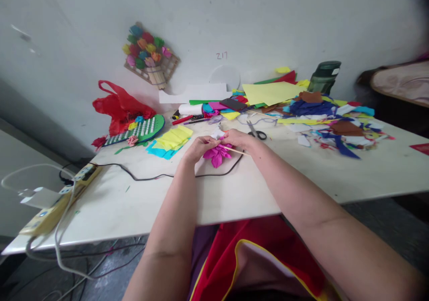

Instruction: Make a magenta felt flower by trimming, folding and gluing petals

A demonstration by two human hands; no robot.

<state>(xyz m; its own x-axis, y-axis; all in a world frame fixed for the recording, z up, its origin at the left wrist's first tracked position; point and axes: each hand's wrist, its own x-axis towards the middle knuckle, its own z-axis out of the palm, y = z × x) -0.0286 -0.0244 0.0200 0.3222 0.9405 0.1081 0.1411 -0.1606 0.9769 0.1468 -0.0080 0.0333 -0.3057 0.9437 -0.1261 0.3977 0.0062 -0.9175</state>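
A magenta paper flower (217, 156) with spread petals is held between my two hands, a little above the white table (231, 198). My left hand (200, 148) pinches it from the left, fingers closed at its upper part. My right hand (236, 139) is closed at the flower's top right side, its fingertips close to those of my left hand. A thin wooden stick (238, 151) runs from the flower to the right, under my right hand. My fingers hide where stick and flower meet. Scissors (257, 132) with black handles lie just beyond my right wrist.
Yellow paper sheets (174, 137) lie over blue ones at left. A black cable (144, 179) crosses the table to a power strip (63, 202). Paper scraps (338, 126) pile up at right, near a green bottle (324, 77). A red bag (120, 106) stands behind a keyboard (140, 130).
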